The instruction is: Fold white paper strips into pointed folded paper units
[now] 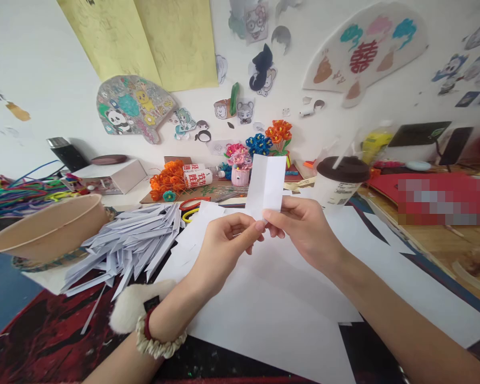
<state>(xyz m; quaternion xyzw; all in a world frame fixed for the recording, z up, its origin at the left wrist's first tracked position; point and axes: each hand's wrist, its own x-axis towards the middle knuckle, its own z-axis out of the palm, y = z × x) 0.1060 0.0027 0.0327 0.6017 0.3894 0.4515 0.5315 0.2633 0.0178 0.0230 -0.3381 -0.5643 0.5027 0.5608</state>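
A small white paper strip (266,184) with a lengthwise crease stands upright above the table. My left hand (224,242) and my right hand (304,226) both pinch its lower edge, fingertips meeting in the middle. My left wrist wears a red band and a cream scrunchie (160,341). Below the hands lie large white paper sheets (280,309). A pile of folded white paper pieces (132,242) lies to the left of my left hand.
A beige bowl (48,226) sits at left by coloured pipe cleaners (20,194). Scissors (194,205), pipe-cleaner flowers (260,146), an orange flower bunch (170,181) and a lidded cup (340,178) stand behind. A red cloth (444,197) lies right.
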